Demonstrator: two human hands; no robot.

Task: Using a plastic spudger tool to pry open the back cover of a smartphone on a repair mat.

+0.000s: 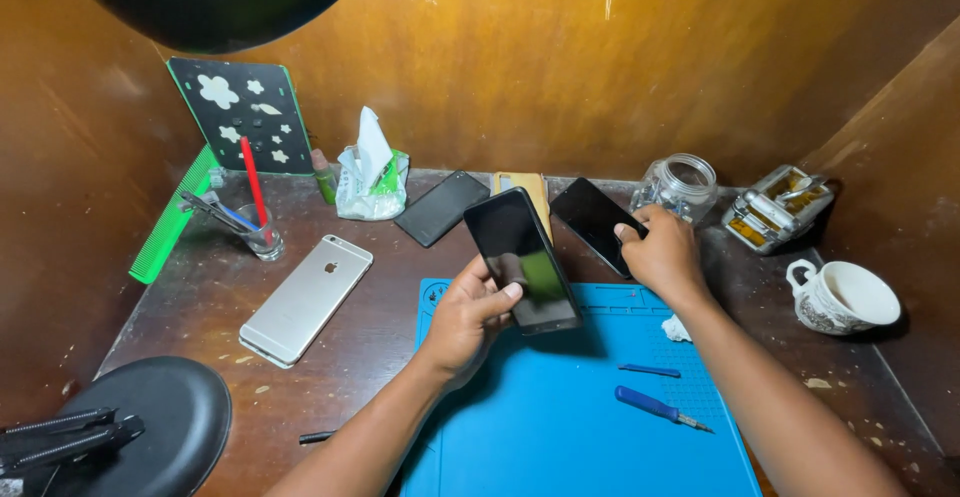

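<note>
Right now I am holding a black phone [522, 261] in my left hand [466, 319], fingers curled around its near left edge and thumb lying across the dark screen, lifting it just above the far edge of the blue work mat [560, 417]. Its long axis is running from near right to far left, tilted away from me. My right hand [661, 253] is reaching farther and to the right, fingertips closing on the near end of a second black phone [594, 220] that is lying flat on the wooden desk [200, 297], its length slanting far left to near right. That phone is sitting nearer my right hand than my left. A blue screwdriver [655, 407] is resting on the mat, near right, and a silver phone [305, 299] is lying face down at left.
</note>
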